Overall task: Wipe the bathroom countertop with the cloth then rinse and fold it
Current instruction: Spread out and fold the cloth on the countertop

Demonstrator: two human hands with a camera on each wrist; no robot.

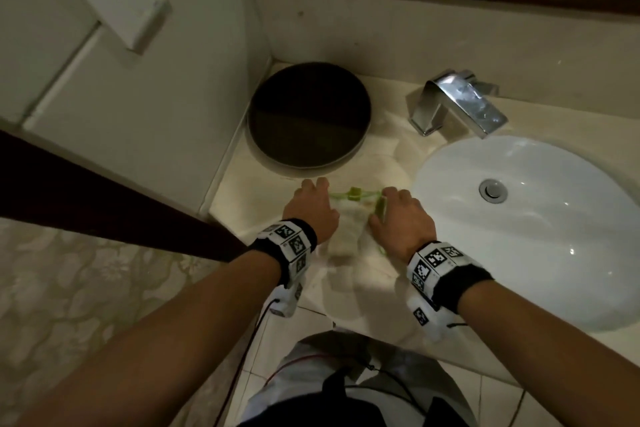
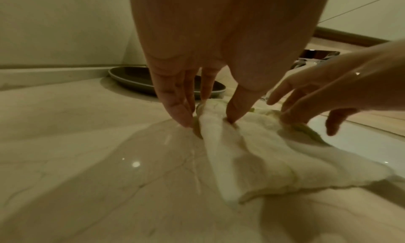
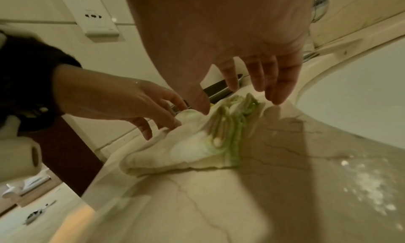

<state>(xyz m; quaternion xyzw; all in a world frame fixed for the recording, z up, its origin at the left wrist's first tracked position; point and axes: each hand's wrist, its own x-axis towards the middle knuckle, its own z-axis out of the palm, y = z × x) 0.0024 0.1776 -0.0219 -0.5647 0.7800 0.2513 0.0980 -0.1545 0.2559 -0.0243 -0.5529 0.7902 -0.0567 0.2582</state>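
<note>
A soft white terry cloth with green trim (image 1: 348,234) lies rumpled on the beige marble countertop (image 1: 239,198), just left of the white oval sink (image 1: 540,253). The left hand (image 1: 311,210) pinches the corner away from the sink. The right hand (image 1: 400,220) has its fingers spread, touching the sink-side trim. The cloth looks limp and probably damp, so it is best held by the corners.

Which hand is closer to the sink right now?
Right. The right hand rests on the cloth at its end beside the sink; the left hand is on the other end, away from the sink.

The cloth (image 2: 252,151) is white with green trim, the countertop (image 2: 87,160) cream with brown veins, tray (image 1: 308,114) dark, sink (image 1: 536,236) white.
</note>
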